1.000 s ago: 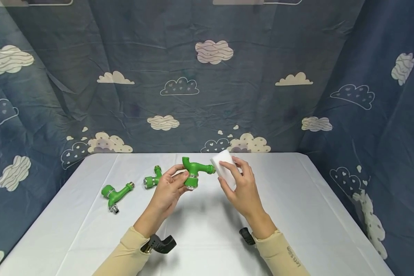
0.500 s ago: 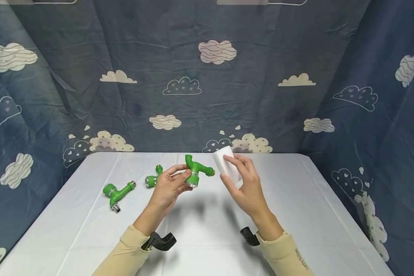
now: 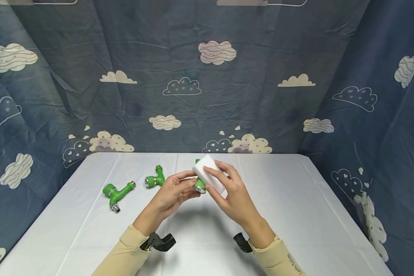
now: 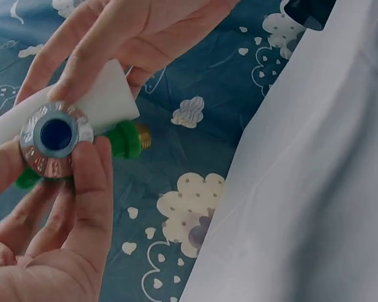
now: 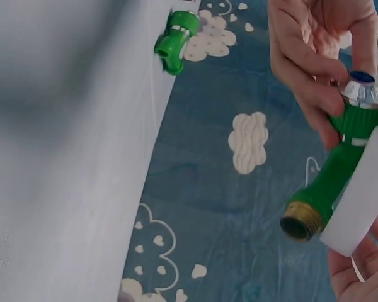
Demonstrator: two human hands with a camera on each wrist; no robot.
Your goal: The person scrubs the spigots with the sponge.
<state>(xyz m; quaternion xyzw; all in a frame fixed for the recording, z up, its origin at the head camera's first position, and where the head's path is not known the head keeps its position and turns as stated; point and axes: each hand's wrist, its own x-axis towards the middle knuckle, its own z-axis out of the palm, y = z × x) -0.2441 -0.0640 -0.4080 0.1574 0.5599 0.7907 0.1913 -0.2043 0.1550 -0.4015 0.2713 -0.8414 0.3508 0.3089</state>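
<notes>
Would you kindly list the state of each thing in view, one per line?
Held green tap: off the table, gripped by left hand.
White sponge: held by right hand, against the tap.
Middle green tap: lying on white table, untouched.
Far-left green tap: lying, untouched.

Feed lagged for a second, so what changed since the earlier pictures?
The right hand brought the white sponge block leftward onto the green plastic tap held by the left hand. Both grips are unchanged; the two green taps on the table stayed put.
</notes>
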